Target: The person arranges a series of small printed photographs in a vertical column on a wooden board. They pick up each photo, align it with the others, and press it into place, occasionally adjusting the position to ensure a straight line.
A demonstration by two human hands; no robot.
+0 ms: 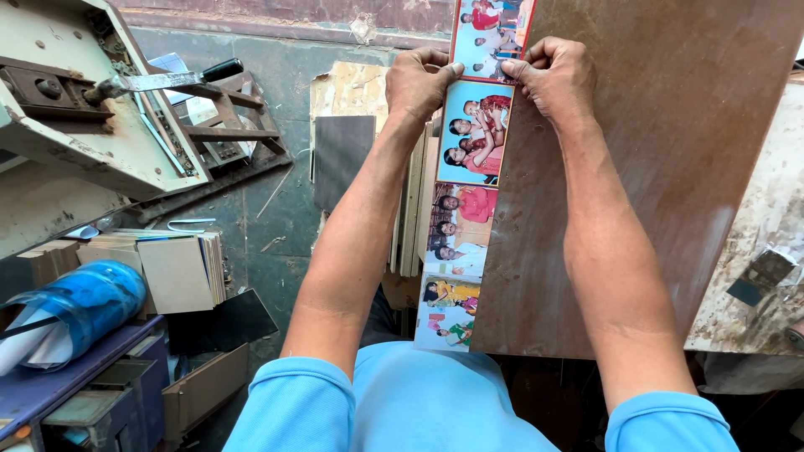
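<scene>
Looking down from head height, a person in a light blue shirt is reaching both bare arms forward over a cluttered workshop floor. Both hands are pinching a long strip of printed colour photographs point(469, 192), which is lying lengthwise along the left edge of a large brown laminate board point(662, 167). The left hand point(419, 79) is closing its fingers over the strip's outer edge near the far end, and the right hand point(557, 75) is pressing thumb and fingertips on the opposite side, where the strip is meeting the board. Holding it from both sides like this appears to be keeping the strip flat and lined up with the board's edge. The strip is running from the far end between the hands back toward the person's lap, showing several separate group pictures.

Just below the strip, a bundle of thin boards point(410, 209) is standing on edge. To the left, a stack of pale square panels point(180, 272) is resting near a blue plastic jar point(88, 301) lying on its side with paper in it. Farther left, a worn cream metal machine point(75, 100) is sitting with a black-handled lever point(167, 79) sticking out. A stained, rough white slab point(762, 243) is showing on the right, beyond the board.
</scene>
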